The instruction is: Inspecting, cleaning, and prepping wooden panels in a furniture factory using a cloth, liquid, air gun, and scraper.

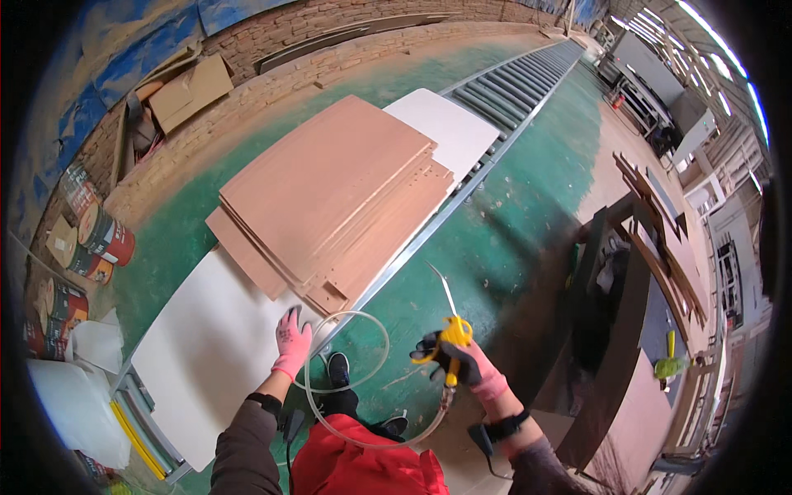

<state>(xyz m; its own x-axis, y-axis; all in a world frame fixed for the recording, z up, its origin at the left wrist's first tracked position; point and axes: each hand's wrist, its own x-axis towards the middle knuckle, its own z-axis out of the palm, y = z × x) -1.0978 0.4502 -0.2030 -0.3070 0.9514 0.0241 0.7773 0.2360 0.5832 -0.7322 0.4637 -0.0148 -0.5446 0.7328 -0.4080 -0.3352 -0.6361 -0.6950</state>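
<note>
My right hand [462, 360], in a pink glove with dark fingers, is wrapped round a yellow air blow gun [455, 332]. The gun's thin metal nozzle points up and away from me. A clear hose [387, 346] runs from its handle and loops in front of my body. My left hand [292, 343], gloved in pink, has its fingers stretched out over a white board [194, 346], close to the near corner of a stack of brown wood panels [330, 186]. Whether its fingertips touch the stack I cannot tell. The panels lie slightly out of line with one another.
A roller conveyor [520, 87] runs under the boards and on to the far right. Dark panels [602, 396] stand at my right, with a green-and-yellow tool [670, 365] on them. Paint buckets [106, 233] and cardboard [191, 92] line the left wall.
</note>
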